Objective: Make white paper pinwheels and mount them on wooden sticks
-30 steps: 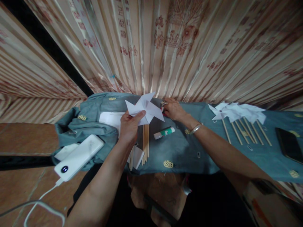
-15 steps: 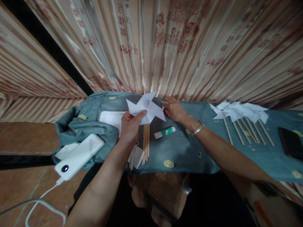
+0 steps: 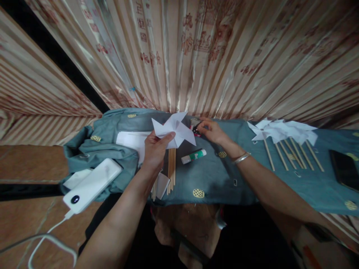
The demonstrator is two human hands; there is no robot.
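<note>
My left hand is closed on a white paper pinwheel, held up above the teal cloth. My right hand reaches to the far edge of the cloth with its fingers pinched at a small dark and red thing that I cannot make out. Between the hands lie a bundle of wooden sticks and a glue stick with a green label. A stack of white paper lies just left of my left hand.
Several finished white pinwheels on sticks lie at the right, with a dark phone beyond them. A white power bank with a cable sits at the cloth's left edge. A striped curtain hangs close behind.
My right hand has lifted slightly and turned at the small thing by the far edge. The left hand and the pinwheel have barely moved.
</note>
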